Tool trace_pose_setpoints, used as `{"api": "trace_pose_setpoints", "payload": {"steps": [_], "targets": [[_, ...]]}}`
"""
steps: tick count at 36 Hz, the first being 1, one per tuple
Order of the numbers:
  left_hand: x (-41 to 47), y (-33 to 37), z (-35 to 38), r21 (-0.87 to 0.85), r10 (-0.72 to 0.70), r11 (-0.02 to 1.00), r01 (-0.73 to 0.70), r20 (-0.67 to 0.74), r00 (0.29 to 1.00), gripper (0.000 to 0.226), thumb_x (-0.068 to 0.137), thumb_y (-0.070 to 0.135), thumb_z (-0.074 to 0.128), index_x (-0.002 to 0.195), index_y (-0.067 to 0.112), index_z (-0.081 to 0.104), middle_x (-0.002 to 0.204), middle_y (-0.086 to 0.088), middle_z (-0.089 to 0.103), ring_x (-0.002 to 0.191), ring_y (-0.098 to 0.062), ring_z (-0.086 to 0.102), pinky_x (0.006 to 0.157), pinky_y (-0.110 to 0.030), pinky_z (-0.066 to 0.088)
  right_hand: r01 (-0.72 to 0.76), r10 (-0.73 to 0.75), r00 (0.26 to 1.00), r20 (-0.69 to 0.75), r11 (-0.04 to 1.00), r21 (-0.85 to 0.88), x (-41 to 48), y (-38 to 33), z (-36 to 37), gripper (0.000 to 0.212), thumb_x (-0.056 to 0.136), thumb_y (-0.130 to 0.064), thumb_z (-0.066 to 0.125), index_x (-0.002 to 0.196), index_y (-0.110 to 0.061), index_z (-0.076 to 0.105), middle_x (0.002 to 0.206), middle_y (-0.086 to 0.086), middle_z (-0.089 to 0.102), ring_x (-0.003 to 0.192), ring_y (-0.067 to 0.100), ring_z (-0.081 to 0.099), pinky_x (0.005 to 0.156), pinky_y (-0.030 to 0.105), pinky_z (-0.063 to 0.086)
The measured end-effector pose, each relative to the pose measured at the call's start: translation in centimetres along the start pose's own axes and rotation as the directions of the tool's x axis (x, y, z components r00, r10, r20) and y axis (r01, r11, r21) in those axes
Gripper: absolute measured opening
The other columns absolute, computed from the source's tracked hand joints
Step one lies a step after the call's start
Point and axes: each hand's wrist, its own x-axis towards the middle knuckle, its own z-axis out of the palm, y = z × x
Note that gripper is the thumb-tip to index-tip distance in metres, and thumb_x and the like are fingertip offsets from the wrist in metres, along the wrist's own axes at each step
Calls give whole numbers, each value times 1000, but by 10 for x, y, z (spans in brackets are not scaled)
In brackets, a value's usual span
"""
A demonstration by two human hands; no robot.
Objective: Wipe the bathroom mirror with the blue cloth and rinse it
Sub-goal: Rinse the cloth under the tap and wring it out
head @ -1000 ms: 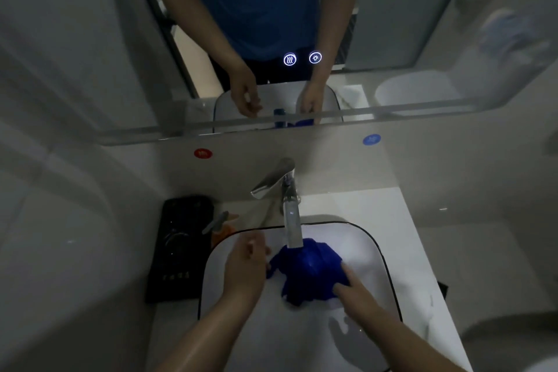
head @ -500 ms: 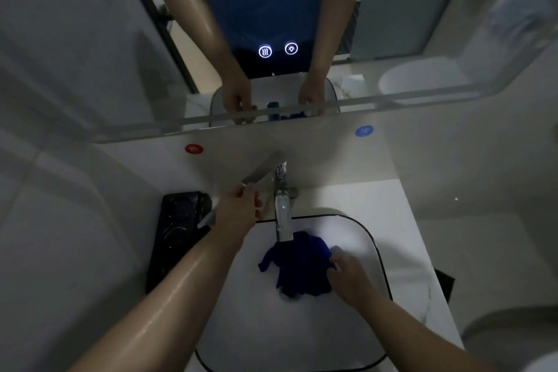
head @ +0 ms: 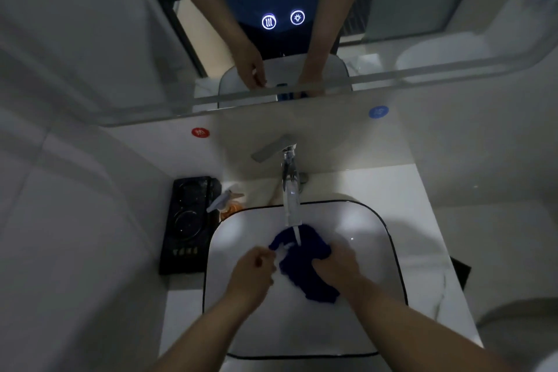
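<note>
The blue cloth [head: 305,272] lies in the basin [head: 374,238] under the tap [head: 289,178] stream. The right hand [head: 338,269] curls its fingers around the cloth's right side. The left hand [head: 252,270] curls its fingers at the left edge; whether it grips cannot be told.

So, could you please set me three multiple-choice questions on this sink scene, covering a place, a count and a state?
1. Where is the blue cloth? A) on the counter B) hanging on the wall C) in the basin
2. How many lit icons glow on the mirror? A) two B) one C) four
3. The tap is: A) dry B) running C) covered by a towel
Answers: C, the cloth lies inside the white basin; A, two ringed icons shine side by side; B, a water stream falls onto the cloth.
</note>
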Motion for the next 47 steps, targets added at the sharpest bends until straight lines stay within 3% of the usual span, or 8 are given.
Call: {"api": "trace_pose_setpoints", "payload": {"steps": [7,12,20,26,30,35,39,47], "targets": [[-13,-50,9,-145,-389,886,440,284,877,34,105,44,59,124,17,70,113,-5,76,83,-21,70,72,-29,54,126,-138,981,140,988,90,-27,-49,-5,11,96,-23,57,102,-21,66,96,-3,71,84,13,67,67,29,52],[4,-49,2,-635,-334,408,656,565,754,74,82,84,61,125,25,76,131,-14,73,120,-46,69,101,-58,54,660,-654,751,89,739,-136,-74,-75,-11,14,75,-27,55,74,-23,68,76,-11,60,73,10,56,70,37,51],[13,-37,8,-701,-159,419,576,569,807,29,105,15,58,132,10,67,130,-23,68,111,-38,68,94,-50,57,835,-781,541,312,457,-305,-75,-31,-15,29,69,-23,54,83,-33,78,115,-14,67,117,26,62,105,39,48],[21,-52,25,-615,-359,606,505,355,863,47,96,9,73,140,14,59,130,-8,70,119,-28,66,95,-41,52,346,-317,937,148,905,-249,-26,13,-33,39,80,-1,62,75,-36,79,118,8,71,109,27,69,97,39,58],[19,-39,31,-651,-168,679,339,311,935,37,100,7,68,135,22,65,128,-4,75,122,-27,69,102,-44,55,333,-337,941,-41,939,-86,-16,15,-26,37,84,15,62,101,-11,81,130,6,58,115,17,59,96,12,47],[34,-56,26,-47,-30,998,40,205,978,12,106,20,57,98,28,61,104,1,69,90,-15,67,88,-35,58,474,-541,796,-271,836,-276,-8,8,-24,43,77,0,71,114,-19,81,134,8,66,118,29,64,101,43,56],[46,-84,26,349,249,909,-226,-21,968,17,103,14,61,114,19,71,106,8,65,87,-3,58,83,-6,46,382,-491,797,-352,861,-336,-8,1,-22,36,84,-15,57,110,-20,82,132,8,68,121,33,63,102,49,56],[90,-54,52,618,448,710,-338,-26,893,87,80,68,69,155,32,44,156,-5,45,131,-29,51,105,-44,50,229,-411,898,-159,744,-628,29,-11,5,79,69,-72,71,124,-15,68,114,9,70,104,36,67,75,47,60]]}}
